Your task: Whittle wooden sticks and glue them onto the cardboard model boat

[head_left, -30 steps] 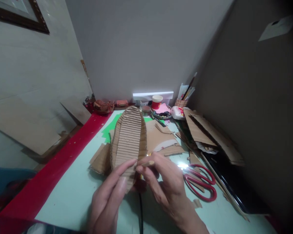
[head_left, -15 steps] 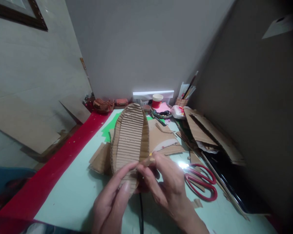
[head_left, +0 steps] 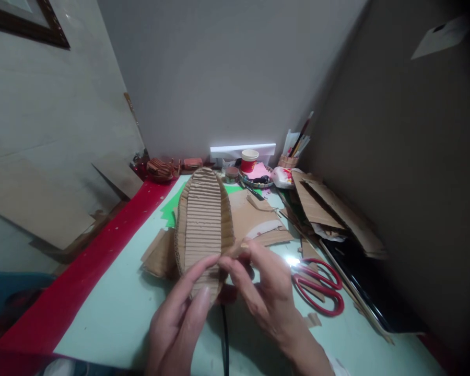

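Note:
A long boat-shaped cardboard piece with a ribbed inner face and raised side walls stands tilted at the centre. Its near end is in my left hand, the thumb over the ribbed face and the fingers round the edge. Between the thumb and fingers of my right hand is a small cardboard strip, held against the right wall close to the near end. The fingertips of both hands almost meet there. Part of the near end is hidden by my fingers.
Red-handled scissors lie to the right, beside a black flat panel and stacked cardboard. Behind are a red and white cup, a brush holder and green paper. A black cable runs below the hands.
The cardboard piece has turned slightly, its far tip shifting left. Both hands keep their hold. The whole view has shifted a little.

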`<action>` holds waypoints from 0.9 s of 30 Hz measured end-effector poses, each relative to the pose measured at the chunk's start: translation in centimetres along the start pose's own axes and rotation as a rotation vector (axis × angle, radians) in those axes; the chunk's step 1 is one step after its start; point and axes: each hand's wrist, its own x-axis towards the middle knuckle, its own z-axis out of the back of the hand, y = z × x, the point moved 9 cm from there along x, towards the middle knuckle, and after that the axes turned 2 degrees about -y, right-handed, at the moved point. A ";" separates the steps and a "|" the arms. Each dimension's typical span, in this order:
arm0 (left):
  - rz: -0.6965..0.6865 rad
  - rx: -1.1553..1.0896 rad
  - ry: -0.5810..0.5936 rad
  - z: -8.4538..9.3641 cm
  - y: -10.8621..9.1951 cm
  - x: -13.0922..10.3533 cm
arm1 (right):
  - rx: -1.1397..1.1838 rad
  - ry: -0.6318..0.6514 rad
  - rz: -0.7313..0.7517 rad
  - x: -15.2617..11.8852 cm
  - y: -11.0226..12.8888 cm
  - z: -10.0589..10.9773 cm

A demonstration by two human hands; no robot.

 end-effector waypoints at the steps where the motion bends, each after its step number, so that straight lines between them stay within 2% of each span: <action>1: -0.007 0.025 0.005 0.1 -0.1 0.0 | 0.013 0.005 0.000 0.1 0.1 0.0; 6: 0.009 0.036 0.001 0.3 -0.2 0.2 | 0.024 0.004 -0.012 0.2 0.4 0.4; 11: 0.054 -0.156 -0.068 0.6 0.0 0.3 | 0.021 -0.059 -0.039 0.0 0.3 1.1; 16: 0.010 -0.284 -0.023 0.1 -0.4 0.3 | 0.057 -0.052 -0.124 -0.3 -0.6 0.8; 21: -0.029 -0.321 -0.101 0.2 -1.4 0.0 | 0.086 -0.066 -0.155 -0.6 -1.0 0.9; 27: -0.034 -0.331 -0.183 1.8 -2.4 -0.2 | 0.018 -0.101 -0.182 -0.5 -1.5 1.3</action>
